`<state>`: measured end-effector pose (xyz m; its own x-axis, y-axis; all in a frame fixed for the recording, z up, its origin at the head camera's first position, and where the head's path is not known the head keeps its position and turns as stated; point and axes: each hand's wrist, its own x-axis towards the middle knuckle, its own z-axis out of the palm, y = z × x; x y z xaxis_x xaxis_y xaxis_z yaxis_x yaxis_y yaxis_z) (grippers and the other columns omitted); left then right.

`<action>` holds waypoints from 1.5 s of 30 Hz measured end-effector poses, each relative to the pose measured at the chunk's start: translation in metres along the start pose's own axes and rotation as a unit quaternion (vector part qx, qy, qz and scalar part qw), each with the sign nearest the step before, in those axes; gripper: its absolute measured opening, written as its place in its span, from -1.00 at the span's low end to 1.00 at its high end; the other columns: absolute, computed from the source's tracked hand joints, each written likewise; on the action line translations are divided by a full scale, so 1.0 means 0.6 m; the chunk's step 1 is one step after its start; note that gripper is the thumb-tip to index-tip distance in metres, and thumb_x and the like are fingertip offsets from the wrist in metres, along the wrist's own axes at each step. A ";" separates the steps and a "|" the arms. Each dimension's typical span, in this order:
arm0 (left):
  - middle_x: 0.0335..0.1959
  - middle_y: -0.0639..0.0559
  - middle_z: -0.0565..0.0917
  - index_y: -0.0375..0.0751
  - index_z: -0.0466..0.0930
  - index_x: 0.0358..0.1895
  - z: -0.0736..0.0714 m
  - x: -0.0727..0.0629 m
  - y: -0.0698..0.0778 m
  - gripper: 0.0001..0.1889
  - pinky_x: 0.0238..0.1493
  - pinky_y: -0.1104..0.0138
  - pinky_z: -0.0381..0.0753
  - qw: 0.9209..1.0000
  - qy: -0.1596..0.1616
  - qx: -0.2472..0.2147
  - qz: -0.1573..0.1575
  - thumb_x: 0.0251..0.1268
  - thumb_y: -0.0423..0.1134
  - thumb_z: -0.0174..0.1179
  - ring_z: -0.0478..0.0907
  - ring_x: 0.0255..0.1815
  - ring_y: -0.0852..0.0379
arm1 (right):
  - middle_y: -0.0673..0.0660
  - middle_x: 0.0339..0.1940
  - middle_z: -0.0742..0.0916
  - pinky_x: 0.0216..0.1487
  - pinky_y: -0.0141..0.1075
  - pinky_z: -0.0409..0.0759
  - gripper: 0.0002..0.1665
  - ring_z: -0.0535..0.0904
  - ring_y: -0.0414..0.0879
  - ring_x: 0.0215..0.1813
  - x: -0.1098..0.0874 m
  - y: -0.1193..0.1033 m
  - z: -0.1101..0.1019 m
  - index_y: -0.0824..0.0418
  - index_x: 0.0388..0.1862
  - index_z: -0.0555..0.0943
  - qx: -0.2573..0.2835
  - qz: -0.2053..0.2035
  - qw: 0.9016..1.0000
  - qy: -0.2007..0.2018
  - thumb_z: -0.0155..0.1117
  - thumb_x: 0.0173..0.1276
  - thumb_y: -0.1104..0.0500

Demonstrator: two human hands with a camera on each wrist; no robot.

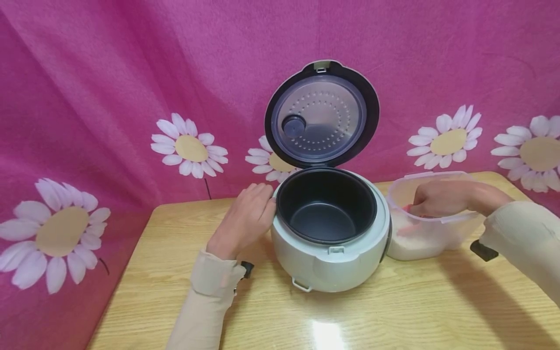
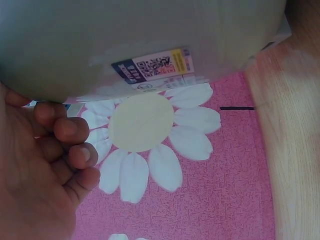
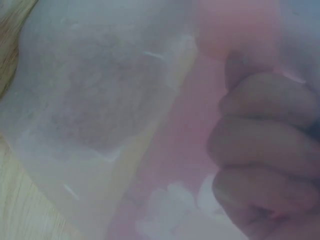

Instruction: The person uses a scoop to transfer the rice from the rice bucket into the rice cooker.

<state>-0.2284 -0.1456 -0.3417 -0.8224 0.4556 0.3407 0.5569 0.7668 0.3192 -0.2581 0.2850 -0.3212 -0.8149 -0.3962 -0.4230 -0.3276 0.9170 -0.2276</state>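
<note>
One pink scoop was gripped by right hand, inside rice tub; left hand touched rice cooker, grip unclear. I judged scooping; level lift needed next.

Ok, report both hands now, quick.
Left hand: fingers curled at the cooker; grip can't be told.
Right hand: closed, holding a red scoop inside the tub.

In the bright head view, glare spots the table; the right wrist view looks hazy.
</note>
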 end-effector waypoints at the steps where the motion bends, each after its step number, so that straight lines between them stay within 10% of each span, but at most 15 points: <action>1: -0.35 0.04 0.48 -0.08 0.47 -0.20 0.000 0.000 0.000 -0.83 -0.11 0.27 0.49 1.000 0.000 -0.001 0.001 0.50 -0.10 -0.03 0.42 -0.22 0.10 | -0.15 -0.66 0.42 -0.47 -0.36 0.31 -0.61 0.34 -0.28 -0.54 -0.002 -0.001 -0.001 -0.02 -0.55 0.61 0.002 0.004 1.000 0.003 0.20 0.48 -0.10; 45: -0.33 0.04 0.50 -0.09 0.49 -0.16 0.000 -0.003 0.004 -0.82 -0.07 0.26 0.50 1.000 -0.001 0.004 -0.004 0.50 -0.10 -0.02 0.42 -0.21 0.11 | -0.04 -0.20 0.76 -0.16 -0.23 0.53 -0.63 0.58 -0.17 -0.17 -0.071 0.006 -0.018 0.10 -0.07 0.77 0.022 0.049 0.991 0.119 0.18 0.49 -0.10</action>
<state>-0.2256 -0.1443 -0.3414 -0.8266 0.4509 0.3369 0.5501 0.7738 0.3140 -0.2298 0.3054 -0.2948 -0.9332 -0.2787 -0.2269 -0.2250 0.9454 -0.2359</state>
